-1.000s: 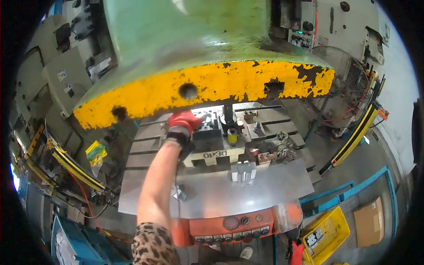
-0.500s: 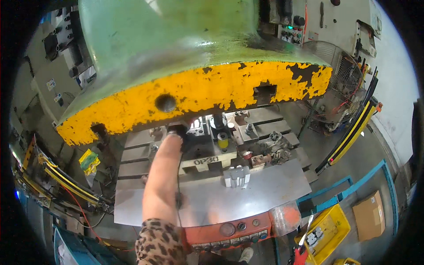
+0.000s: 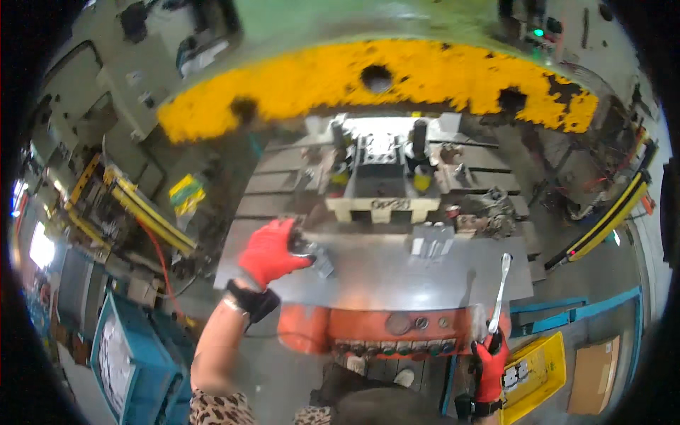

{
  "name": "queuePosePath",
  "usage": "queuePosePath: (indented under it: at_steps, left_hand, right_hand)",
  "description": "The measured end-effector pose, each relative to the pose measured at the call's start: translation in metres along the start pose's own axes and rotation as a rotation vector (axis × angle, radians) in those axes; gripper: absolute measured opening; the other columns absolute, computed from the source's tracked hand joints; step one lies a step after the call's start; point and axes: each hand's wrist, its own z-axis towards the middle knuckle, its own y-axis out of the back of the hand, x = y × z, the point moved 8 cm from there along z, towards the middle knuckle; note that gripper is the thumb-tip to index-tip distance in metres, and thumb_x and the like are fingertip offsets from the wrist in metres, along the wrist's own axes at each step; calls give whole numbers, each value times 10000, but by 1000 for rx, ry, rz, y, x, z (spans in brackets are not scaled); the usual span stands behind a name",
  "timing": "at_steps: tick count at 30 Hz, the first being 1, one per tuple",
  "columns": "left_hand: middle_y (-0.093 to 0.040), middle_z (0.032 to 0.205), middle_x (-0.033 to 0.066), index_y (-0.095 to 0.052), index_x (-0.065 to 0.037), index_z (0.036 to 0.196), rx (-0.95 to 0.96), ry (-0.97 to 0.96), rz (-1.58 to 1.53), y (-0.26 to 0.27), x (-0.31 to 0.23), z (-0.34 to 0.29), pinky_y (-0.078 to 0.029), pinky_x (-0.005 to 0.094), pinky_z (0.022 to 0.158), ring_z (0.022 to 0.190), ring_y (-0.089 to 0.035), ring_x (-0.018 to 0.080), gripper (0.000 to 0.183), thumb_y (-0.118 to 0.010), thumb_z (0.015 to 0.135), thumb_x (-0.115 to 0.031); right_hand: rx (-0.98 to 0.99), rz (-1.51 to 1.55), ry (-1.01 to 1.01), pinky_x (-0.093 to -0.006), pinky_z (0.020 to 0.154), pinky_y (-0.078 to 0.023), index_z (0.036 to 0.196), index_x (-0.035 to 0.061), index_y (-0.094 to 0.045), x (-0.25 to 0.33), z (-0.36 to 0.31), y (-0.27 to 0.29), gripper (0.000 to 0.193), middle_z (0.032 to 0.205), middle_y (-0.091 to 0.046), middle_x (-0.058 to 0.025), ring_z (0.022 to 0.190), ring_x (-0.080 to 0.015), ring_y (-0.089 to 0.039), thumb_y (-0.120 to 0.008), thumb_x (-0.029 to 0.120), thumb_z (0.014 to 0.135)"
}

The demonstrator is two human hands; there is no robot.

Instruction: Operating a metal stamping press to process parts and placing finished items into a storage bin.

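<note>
My left hand [image 3: 269, 253], in a red glove, is above the left part of the flat metal plate [image 3: 368, 280]. Its fingers close round a small grey metal part [image 3: 321, 261], slightly blurred. Lower right, my right hand [image 3: 490, 361], in a red and black glove, grips a long silver wrench-like tool [image 3: 500, 294] that points upward with its rounded head on top. Beyond the plate stands a die [image 3: 382, 205] with a pale front and dark posts, and a shiny metal piece [image 3: 379, 147] shows in its middle. Another grey metal block [image 3: 432, 241] rests on the plate.
Over the die hangs the press's chipped yellow ram [image 3: 453, 71]. An orange control panel [image 3: 382, 329] with buttons runs along the plate's near edge. A yellow bin [image 3: 542, 375] with metal parts and a cardboard box [image 3: 593, 375] are right; a blue cart [image 3: 142, 361] is left.
My left arm has drawn back from under the ram, and the left hand now shows with a metal part. My right hand has come higher with the silver tool. The view has shifted.
</note>
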Motion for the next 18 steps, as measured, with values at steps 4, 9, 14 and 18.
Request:
queuePosePath:
  at_steps: [4, 9, 14, 18]
  left_hand:
    - [-566, 1275, 259, -488, -42, 1412, 192, 104, -65, -67, 13, -7, -419, 460, 1039, 1216, -538, 406, 975, -819, 638, -535]
    - [-565, 1231, 192, -482, -69, 1409, 153, 119, -30, -97, 16, 4, -412, 483, 1003, 1181, -539, 377, 957, -817, 638, -527]
    - [-500, 1366, 235, -455, -57, 1438, 237, 133, -106, -108, 17, 4, -396, 482, 1057, 1255, -504, 405, 1002, -835, 630, -512]
    - [-498, 1395, 232, -457, -47, 1433, 96, 85, -164, -102, 17, -6, -420, 465, 1060, 1251, -516, 407, 984, -863, 631, -445]
  right_hand:
    - [130, 43, 95, -272, 823, -493, 1346, 34, -534, 24, -10, -48, 626, 1065, -608, -36, 953, -132, -575, -722, -38, 754]
    - [157, 57, 83, -291, 828, -512, 1327, 12, -545, 25, -19, -60, 593, 1053, -611, -33, 954, -145, -587, -724, -27, 763]
    - [160, -83, 66, -294, 818, -520, 1352, 8, -548, 38, -19, -64, 582, 1057, -618, -43, 937, -142, -587, -711, -6, 794]
    - [337, 123, -105, -312, 842, -513, 1357, 2, -548, 57, -10, -89, 513, 1029, -645, -55, 924, -139, -594, -667, 40, 860]
